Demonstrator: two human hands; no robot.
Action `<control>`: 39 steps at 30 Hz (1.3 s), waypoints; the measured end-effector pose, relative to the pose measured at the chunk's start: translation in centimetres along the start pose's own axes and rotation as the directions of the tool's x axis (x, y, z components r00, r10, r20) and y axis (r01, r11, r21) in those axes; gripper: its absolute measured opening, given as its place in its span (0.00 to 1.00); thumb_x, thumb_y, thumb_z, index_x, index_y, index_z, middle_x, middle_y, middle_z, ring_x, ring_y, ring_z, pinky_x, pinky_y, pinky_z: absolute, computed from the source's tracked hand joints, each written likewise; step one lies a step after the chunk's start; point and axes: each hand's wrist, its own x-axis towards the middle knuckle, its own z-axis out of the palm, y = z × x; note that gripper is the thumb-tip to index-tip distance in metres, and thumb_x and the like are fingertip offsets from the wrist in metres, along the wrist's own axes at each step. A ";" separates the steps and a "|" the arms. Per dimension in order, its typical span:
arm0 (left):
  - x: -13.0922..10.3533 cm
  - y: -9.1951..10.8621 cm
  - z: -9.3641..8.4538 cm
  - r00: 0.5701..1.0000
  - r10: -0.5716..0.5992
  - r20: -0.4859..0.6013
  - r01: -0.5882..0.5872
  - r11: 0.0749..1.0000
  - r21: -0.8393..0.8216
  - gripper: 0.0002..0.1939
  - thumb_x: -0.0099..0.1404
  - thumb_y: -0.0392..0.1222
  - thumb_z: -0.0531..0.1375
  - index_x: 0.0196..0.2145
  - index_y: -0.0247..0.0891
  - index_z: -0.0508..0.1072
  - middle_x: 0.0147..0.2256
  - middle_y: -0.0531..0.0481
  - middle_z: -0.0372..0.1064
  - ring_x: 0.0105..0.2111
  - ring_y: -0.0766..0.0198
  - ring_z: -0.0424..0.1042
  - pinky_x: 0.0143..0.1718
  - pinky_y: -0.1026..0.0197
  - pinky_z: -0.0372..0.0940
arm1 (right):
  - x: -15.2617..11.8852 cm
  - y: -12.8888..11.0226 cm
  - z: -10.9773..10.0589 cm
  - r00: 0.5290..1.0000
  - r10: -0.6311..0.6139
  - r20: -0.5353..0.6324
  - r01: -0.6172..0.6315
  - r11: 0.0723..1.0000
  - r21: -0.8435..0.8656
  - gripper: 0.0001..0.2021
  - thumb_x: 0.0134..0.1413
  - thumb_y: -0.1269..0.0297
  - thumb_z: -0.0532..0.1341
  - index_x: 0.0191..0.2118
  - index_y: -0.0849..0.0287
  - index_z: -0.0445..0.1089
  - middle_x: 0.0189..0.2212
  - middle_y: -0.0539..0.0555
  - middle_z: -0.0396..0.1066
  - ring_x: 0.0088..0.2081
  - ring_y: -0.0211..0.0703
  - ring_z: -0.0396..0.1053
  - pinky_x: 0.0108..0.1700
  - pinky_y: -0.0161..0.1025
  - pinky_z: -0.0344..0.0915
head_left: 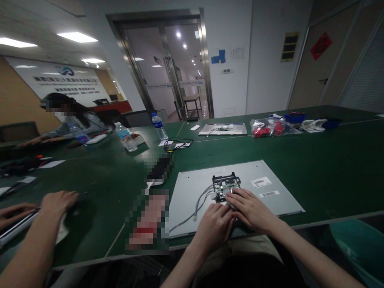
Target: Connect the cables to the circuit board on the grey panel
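A flat silver-grey panel lies on the green table in front of me. At its middle sits a circuit board in a black bracket, with grey cables running off to the left. My left hand is at the board's near edge, its fingers bent and pressed together; whatever they hold is hidden. My right hand lies over the board's right part, its fingers close together and touching it. Something small and dark shows under the right fingers, too hidden to name. Both hands meet near the panel's front edge.
Left of the panel are blurred-out items and a black cable. Bottles stand beyond. Another panel and a bag with red items lie farther back. A co-worker's hands are at left; another person sits behind.
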 end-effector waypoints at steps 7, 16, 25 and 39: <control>0.0 -0.2 0.3 1.000 0.003 0.005 -0.003 1.000 0.001 0.08 0.71 0.37 0.53 0.43 0.39 0.71 0.42 0.45 0.70 0.42 0.54 0.68 0.45 0.50 0.64 | 0.0 0.0 -0.1 1.000 -0.004 -0.005 0.005 1.000 0.001 0.24 0.66 0.61 0.55 0.66 0.59 0.57 0.63 0.57 0.60 0.64 0.52 0.54 0.64 0.53 0.57; 0.0 -0.1 0.2 1.000 0.002 -0.008 -0.002 1.000 0.004 0.08 0.71 0.37 0.53 0.43 0.38 0.71 0.43 0.45 0.71 0.42 0.54 0.68 0.44 0.50 0.65 | 0.0 -0.1 -0.2 0.999 -0.006 -0.031 0.006 1.000 0.006 0.23 0.66 0.62 0.55 0.64 0.59 0.59 0.63 0.58 0.61 0.63 0.53 0.55 0.63 0.54 0.57; 0.0 0.0 0.2 1.000 0.000 -0.020 0.000 1.000 -0.002 0.09 0.72 0.38 0.52 0.43 0.38 0.71 0.42 0.45 0.71 0.41 0.54 0.68 0.43 0.50 0.65 | 0.0 -0.5 -0.3 0.995 0.036 -0.095 -0.031 0.999 0.044 0.19 0.62 0.64 0.60 0.57 0.58 0.65 0.52 0.60 0.67 0.56 0.53 0.61 0.60 0.52 0.60; 0.0 0.1 -0.1 1.000 0.001 -0.024 -0.001 1.000 -0.013 0.08 0.71 0.37 0.53 0.44 0.39 0.71 0.46 0.45 0.71 0.42 0.55 0.68 0.45 0.50 0.65 | 0.1 -0.7 -0.5 0.998 0.056 -0.041 -0.054 0.998 0.043 0.10 0.64 0.64 0.58 0.49 0.58 0.70 0.41 0.57 0.68 0.47 0.51 0.62 0.52 0.49 0.62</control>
